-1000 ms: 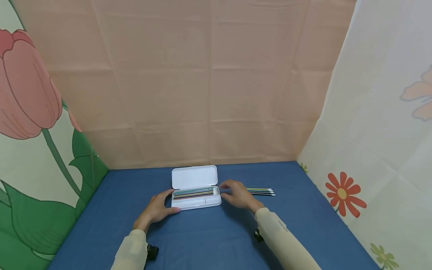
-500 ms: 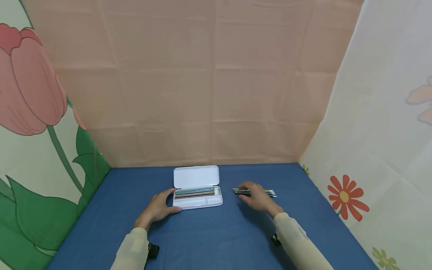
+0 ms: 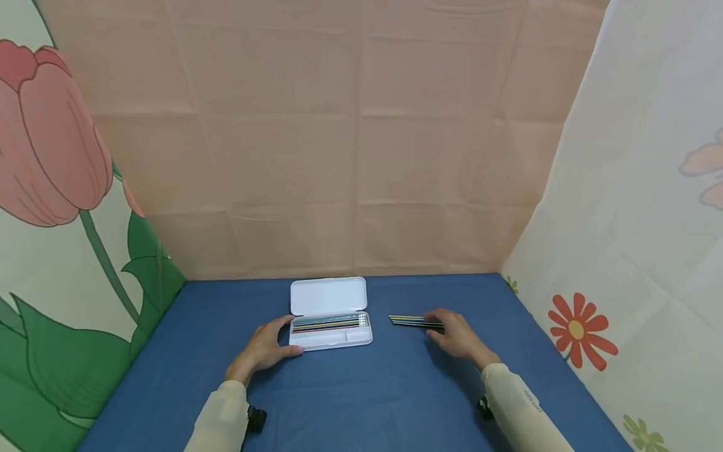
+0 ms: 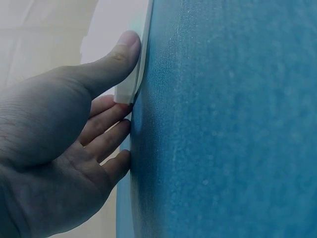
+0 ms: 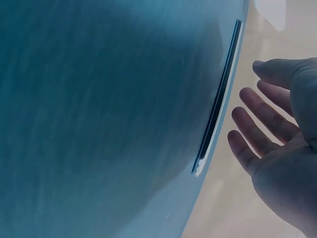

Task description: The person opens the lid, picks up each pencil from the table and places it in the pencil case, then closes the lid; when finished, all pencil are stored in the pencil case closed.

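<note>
A white pencil case lies on the blue table with its lid tipped back. Several coloured pencils lie in its rear part. My left hand grips the case's left end, thumb at the near corner and fingers at the far one. In the left wrist view, the thumb is against the case edge. To the right, a bundle of dark-barrelled pencils lies on the cloth. Over its right end hovers my right hand, partly hiding it. In the right wrist view, the fingers are spread, apart from the pencils.
The blue cloth covers the table. A tan backdrop rises behind it. Flower-printed sheets stand at the left and the right.
My right hand has moved right from beside the case, over the pencil bundle to its right end, uncovering the left end. My left hand has stayed on the case.
</note>
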Available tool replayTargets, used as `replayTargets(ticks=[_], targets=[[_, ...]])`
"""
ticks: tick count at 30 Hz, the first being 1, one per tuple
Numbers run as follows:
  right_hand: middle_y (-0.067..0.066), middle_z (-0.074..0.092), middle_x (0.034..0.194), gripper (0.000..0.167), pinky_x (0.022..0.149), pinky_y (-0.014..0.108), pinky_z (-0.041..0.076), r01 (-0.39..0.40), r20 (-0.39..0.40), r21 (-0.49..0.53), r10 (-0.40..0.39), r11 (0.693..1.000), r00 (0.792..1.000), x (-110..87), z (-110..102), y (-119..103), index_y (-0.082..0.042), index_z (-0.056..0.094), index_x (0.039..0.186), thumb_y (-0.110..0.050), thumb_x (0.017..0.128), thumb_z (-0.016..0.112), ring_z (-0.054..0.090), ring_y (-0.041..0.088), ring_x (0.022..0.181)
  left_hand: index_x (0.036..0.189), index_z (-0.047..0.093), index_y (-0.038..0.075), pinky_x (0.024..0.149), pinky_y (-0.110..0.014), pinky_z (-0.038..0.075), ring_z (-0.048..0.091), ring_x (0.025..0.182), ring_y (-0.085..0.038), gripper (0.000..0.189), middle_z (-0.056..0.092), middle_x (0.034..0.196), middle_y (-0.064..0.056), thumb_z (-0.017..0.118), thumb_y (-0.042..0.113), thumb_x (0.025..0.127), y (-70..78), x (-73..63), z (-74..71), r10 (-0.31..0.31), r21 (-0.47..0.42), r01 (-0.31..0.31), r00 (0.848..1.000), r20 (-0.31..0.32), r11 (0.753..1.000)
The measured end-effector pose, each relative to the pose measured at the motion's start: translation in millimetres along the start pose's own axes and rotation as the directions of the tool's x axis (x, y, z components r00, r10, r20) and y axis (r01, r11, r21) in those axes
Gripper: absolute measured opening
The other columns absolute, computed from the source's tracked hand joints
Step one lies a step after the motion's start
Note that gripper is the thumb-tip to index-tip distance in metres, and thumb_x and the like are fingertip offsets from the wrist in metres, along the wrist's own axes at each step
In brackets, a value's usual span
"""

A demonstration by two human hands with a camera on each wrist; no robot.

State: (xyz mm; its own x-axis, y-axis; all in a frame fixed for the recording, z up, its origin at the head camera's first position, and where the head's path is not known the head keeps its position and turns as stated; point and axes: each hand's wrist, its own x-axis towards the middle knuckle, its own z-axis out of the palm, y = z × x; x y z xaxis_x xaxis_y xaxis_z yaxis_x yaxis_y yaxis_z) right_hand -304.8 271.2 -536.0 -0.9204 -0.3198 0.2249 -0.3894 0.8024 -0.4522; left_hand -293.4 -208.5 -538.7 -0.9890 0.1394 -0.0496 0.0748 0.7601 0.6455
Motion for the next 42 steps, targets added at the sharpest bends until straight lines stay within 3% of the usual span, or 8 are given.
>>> replayTargets(ticks=[10, 21, 26, 32, 42], targets=[[0.015, 0.082, 0.127, 0.029, 0.107, 0.06, 0.063, 0.001, -0.006, -0.027, -0.001, 1.0, 1.0, -2.3, -5.2, 10.8, -0.001, 0.079, 0.13, -0.01, 0.102, 0.083, 0.077, 0.039, 0.121, 0.169, 0.05, 0.007, 0.13, -0.078, 0.037, 0.041, 0.164, -0.058, 0.092, 0.049, 0.174, -0.028, 0.095, 0.036, 0.093, 1.3, -0.7, -0.5, -0.004, 0.003, 0.004, 1.0, -0.004, 1.0], [0.014, 0.081, 0.125, 0.027, 0.104, 0.058, 0.064, -0.055, 0.039, -0.016, 0.056, 0.998, 0.998, -0.4, -2.6, 16.4, -0.002, 0.079, 0.128, -0.01, 0.103, 0.082, 0.078, 0.036, 0.118, 0.169, 0.05, 0.007, 0.131, -0.078, 0.036, 0.041, 0.164, -0.058, 0.092, 0.049, 0.174, -0.029, 0.095, 0.034, 0.094, 0.3, -0.6, 0.7, 0.002, -0.01, -0.002, 1.0, -0.005, 1.0], [0.007, 0.081, 0.115, 0.02, 0.093, 0.048, 0.066, -0.076, 0.063, -0.017, 0.077, 0.997, 0.995, 1.4, -0.4, 17.1, -0.005, 0.081, 0.122, -0.013, 0.103, 0.083, 0.077, 0.024, 0.104, 0.169, 0.05, 0.007, 0.131, -0.078, 0.036, 0.041, 0.164, -0.058, 0.092, 0.049, 0.174, -0.028, 0.095, 0.034, 0.093, -0.1, -0.9, 0.8, -0.005, -0.01, 0.005, 1.0, -0.006, 1.0], [-0.003, 0.075, 0.095, 0.007, 0.076, 0.033, 0.056, -0.07, 0.084, -0.03, 0.072, 0.997, 0.994, 2.4, 2.8, 20.1, -0.012, 0.083, 0.108, -0.014, 0.101, 0.086, 0.062, 0.008, 0.084, 0.168, 0.051, 0.006, 0.131, -0.078, 0.036, 0.042, 0.163, -0.058, 0.091, 0.05, 0.174, -0.028, 0.095, 0.034, 0.093, -1.0, -1.4, 1.6, 0.007, -0.012, -0.007, 1.0, -0.009, 1.0], [-0.005, 0.072, 0.09, 0.007, 0.069, 0.027, 0.048, -0.047, 0.108, -0.025, 0.05, 0.999, 0.993, 1.9, 2.0, 20.6, -0.013, 0.082, 0.1, -0.014, 0.106, 0.08, 0.056, 0.006, 0.077, 0.168, 0.051, 0.007, 0.13, -0.079, 0.037, 0.042, 0.163, -0.058, 0.091, 0.049, 0.174, -0.029, 0.095, 0.034, 0.094, 0.5, -1.8, 0.4, 0.01, -0.008, -0.01, 1.0, -0.011, 1.0]])
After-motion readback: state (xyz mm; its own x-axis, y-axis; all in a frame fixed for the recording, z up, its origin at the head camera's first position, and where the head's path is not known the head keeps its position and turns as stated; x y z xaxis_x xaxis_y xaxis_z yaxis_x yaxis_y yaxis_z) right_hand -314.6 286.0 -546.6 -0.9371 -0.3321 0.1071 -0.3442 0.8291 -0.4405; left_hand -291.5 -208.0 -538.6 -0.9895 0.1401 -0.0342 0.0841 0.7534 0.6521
